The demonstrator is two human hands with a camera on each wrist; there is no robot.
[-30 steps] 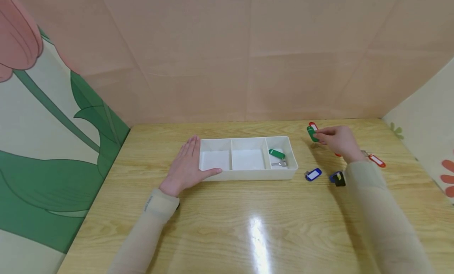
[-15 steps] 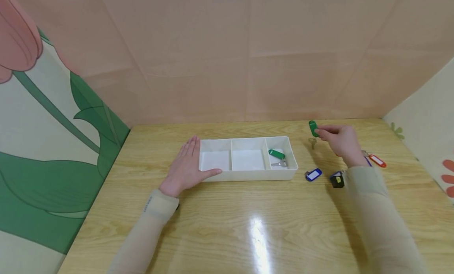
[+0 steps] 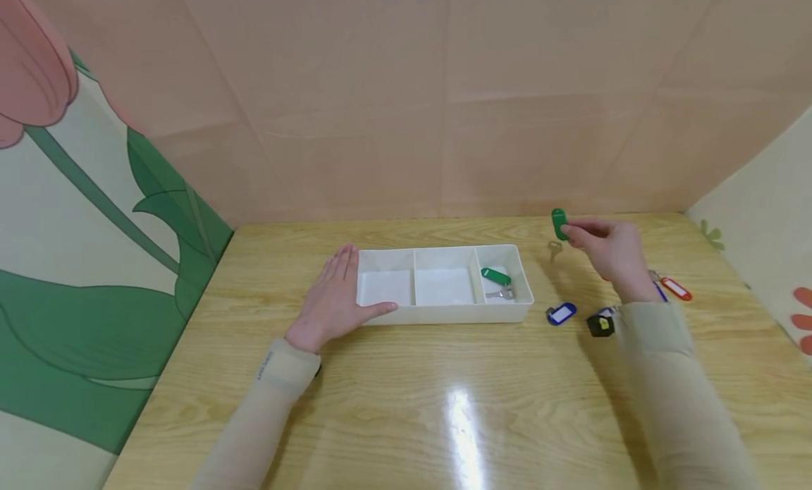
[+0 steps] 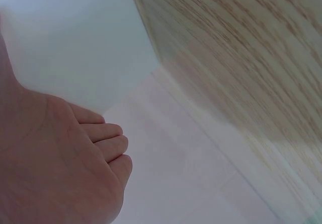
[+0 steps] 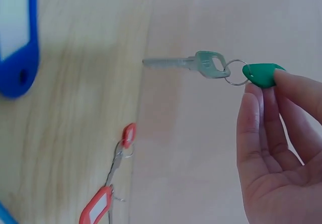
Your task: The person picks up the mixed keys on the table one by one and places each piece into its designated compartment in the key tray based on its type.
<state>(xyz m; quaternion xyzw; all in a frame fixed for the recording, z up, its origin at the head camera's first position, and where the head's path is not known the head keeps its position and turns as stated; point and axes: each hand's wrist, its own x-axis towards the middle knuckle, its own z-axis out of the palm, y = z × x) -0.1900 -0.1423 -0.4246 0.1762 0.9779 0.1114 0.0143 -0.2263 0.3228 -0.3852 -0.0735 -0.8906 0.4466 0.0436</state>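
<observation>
My right hand [image 3: 612, 254] pinches a green key tag [image 3: 559, 223] between thumb and fingers, above the table's back right. From its ring hangs a metal key [image 5: 210, 64], plain to see in the right wrist view. My left hand [image 3: 331, 296] rests flat against the left end of a white three-compartment box [image 3: 444, 314], its thumb along the front rim. Another green key tag [image 3: 496, 276] with a silvery key [image 3: 501, 293] lies in the box's right compartment. The other two compartments hold nothing.
Right of the box lie a blue key tag [image 3: 562, 314] and a black-headed key [image 3: 600, 326] beside another blue tag. A red key tag [image 3: 676, 288] lies farther right. My right forearm partly hides some tags. A pinkish wall backs the wooden table [image 3: 393, 391].
My right hand has lifted the green tag slightly, so its key now hangs in view. The red tag seen behind it earlier is hidden from the head view. My left hand stays put.
</observation>
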